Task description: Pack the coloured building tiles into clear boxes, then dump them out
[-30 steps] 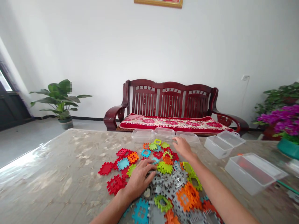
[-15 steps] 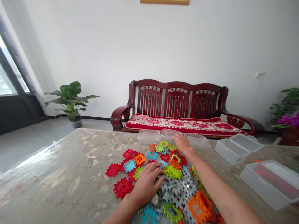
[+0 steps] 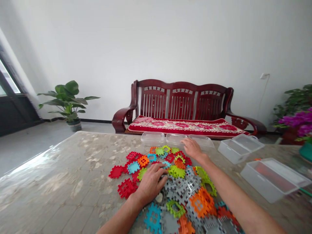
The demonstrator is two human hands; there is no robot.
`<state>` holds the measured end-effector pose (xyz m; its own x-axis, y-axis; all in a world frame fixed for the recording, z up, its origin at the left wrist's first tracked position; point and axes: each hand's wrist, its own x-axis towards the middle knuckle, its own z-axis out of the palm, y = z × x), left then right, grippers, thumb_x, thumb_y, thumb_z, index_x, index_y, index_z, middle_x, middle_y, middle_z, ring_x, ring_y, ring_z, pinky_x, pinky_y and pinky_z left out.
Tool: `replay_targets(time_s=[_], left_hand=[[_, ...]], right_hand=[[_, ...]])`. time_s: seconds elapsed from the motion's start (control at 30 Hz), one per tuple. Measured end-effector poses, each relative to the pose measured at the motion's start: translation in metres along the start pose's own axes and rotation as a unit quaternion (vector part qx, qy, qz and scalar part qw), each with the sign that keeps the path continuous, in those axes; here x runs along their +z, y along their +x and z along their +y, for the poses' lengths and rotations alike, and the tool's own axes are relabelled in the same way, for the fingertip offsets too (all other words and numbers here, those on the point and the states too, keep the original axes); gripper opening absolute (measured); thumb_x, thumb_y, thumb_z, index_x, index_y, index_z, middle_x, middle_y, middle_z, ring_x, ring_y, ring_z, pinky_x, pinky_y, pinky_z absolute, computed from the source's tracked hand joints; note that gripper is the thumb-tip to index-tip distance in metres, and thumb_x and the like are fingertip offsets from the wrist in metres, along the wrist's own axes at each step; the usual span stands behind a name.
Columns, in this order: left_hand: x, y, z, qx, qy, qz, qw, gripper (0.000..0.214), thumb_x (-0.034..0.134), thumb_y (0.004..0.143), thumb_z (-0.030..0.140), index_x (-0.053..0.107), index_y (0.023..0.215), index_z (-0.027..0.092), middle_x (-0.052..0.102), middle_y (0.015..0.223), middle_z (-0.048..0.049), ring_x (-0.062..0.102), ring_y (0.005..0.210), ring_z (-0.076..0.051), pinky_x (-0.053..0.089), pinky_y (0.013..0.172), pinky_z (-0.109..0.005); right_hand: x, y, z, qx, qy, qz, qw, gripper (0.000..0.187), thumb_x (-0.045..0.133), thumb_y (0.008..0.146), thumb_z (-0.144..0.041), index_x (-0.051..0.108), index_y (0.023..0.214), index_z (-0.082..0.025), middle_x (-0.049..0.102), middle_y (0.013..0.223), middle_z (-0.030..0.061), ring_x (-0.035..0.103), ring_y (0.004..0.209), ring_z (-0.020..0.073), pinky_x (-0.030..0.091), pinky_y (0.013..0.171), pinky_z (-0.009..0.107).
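A heap of flat interlocking plastic tiles (image 3: 180, 188) in red, orange, green, blue and grey covers the middle of the marbled table (image 3: 63, 182). My left hand (image 3: 152, 184) lies palm down on the near left side of the heap, fingers spread over grey and green tiles. My right hand (image 3: 193, 148) reaches to the far edge of the heap, fingers flat, beside a row of clear plastic lids (image 3: 175, 139). Neither hand holds a tile.
Two clear plastic boxes (image 3: 240, 148) (image 3: 274, 178) stand at the right of the table. A dark wooden bench (image 3: 185, 112) with a red cushion stands behind it. A potted plant (image 3: 67, 100) is at the left and purple flowers (image 3: 296, 120) at the right.
The view has shifted a little. My right hand has drawn back slightly from the lids toward the heap. My left hand stays on the tiles.
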<state>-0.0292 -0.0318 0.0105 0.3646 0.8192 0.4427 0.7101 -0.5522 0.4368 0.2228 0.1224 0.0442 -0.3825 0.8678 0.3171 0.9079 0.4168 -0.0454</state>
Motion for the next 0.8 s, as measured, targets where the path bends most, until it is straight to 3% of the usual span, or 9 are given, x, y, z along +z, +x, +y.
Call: replay_targets(time_s=[0.17, 0.3, 0.4, 0.6, 0.8], left_hand=[[0.006, 0.001, -0.007, -0.001, 0.030, 0.015, 0.999, 0.018, 0.054, 0.094, 0.029, 0.068, 0.103, 0.025, 0.065, 0.120, -0.0057, 0.060, 0.112, -0.024, 0.049, 0.098, -0.040], [0.010, 0.001, -0.011, -0.006, 0.035, 0.034, 0.999, 0.019, 0.051, 0.095, 0.030, 0.068, 0.103, 0.025, 0.066, 0.118, -0.0053, 0.061, 0.110, -0.023, 0.050, 0.097, -0.039], [0.011, 0.001, -0.013, -0.008, 0.021, 0.051, 0.998, 0.020, 0.049, 0.095, 0.031, 0.068, 0.100, 0.025, 0.068, 0.111, -0.0047, 0.062, 0.106, -0.022, 0.051, 0.094, -0.035], [0.005, 0.004, -0.015, -0.077, 0.000, 0.067, 0.995, 0.022, 0.045, 0.096, 0.034, 0.065, 0.094, 0.024, 0.069, 0.105, -0.0046, 0.065, 0.100, -0.020, 0.049, 0.090, -0.031], [-0.019, 0.021, -0.015, -0.153, 0.056, 0.049, 0.985, 0.025, 0.039, 0.098, 0.035, 0.059, 0.107, 0.024, 0.071, 0.104, -0.0038, 0.067, 0.097, -0.020, 0.048, 0.084, -0.029]], right_hand=[[-0.004, -0.047, 0.018, 0.083, 0.096, 0.066, 0.990, 0.036, 0.052, 0.082, -0.014, 0.067, 0.115, -0.019, 0.067, 0.118, 0.0086, 0.058, 0.113, 0.0213, 0.041, 0.101, 0.033], [-0.002, -0.102, 0.038, 0.155, 0.145, 0.025, 0.977, 0.034, 0.053, 0.083, -0.023, 0.068, 0.114, -0.018, 0.069, 0.116, 0.0108, 0.062, 0.111, 0.0254, 0.043, 0.100, 0.039], [0.004, -0.131, 0.047, 0.188, 0.204, -0.008, 0.961, 0.043, 0.061, 0.078, -0.029, 0.066, 0.119, -0.018, 0.068, 0.120, 0.0128, 0.061, 0.115, 0.0296, 0.042, 0.103, 0.044], [0.016, -0.143, 0.041, 0.197, 0.366, -0.036, 0.909, 0.046, 0.063, 0.073, -0.028, 0.066, 0.117, -0.015, 0.069, 0.121, 0.0130, 0.066, 0.109, 0.0272, 0.050, 0.096, 0.040], [0.022, -0.151, 0.054, 0.253, 0.336, 0.034, 0.907, 0.040, 0.056, 0.075, -0.031, 0.069, 0.111, -0.018, 0.072, 0.113, 0.0102, 0.068, 0.103, 0.0254, 0.050, 0.094, 0.040]])
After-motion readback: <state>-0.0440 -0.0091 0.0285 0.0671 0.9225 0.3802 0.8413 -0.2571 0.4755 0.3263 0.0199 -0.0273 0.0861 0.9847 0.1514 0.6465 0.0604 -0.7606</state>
